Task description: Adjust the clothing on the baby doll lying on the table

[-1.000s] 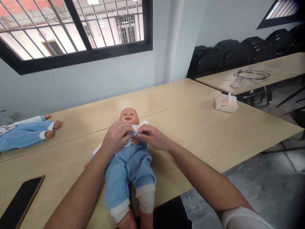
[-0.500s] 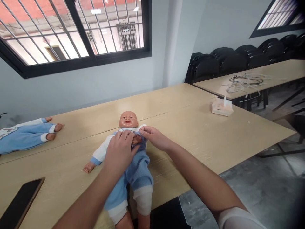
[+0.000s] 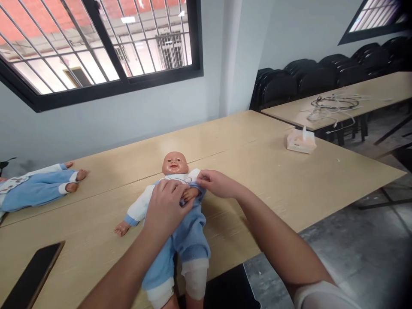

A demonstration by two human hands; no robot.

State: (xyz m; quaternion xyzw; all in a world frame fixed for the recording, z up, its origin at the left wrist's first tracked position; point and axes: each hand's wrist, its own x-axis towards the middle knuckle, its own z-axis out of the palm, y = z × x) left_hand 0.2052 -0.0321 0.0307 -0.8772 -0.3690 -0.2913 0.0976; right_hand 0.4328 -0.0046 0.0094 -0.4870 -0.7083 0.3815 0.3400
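- One doll [image 3: 189,227], dressed in blue and white, lies on its back before us on the table [image 3: 273,189], head away from us.
- On its chest are dark curved lines [image 3: 185,180], partly covered; we cannot read any writing in them.
- Our left hand [image 3: 169,201] rests over the chest, fingers loosely curved and thumb apart, just beside the doll's own small hand [image 3: 189,194].
- Our right hand [image 3: 217,182] has thumb and forefinger pinched on the white sleeve [image 3: 195,174] near the doll's shoulder.
- To the left we count one phone [image 3: 34,272], screen dark, and a second doll [image 3: 41,184]; its bib's print is too small for us to make out.
- To the right we see one tissue box [image 3: 301,143].
- Farther off, tangled cables [image 3: 336,105], too knotted for us to count, lie on another table [image 3: 386,86] before stacked black chairs [image 3: 315,77].
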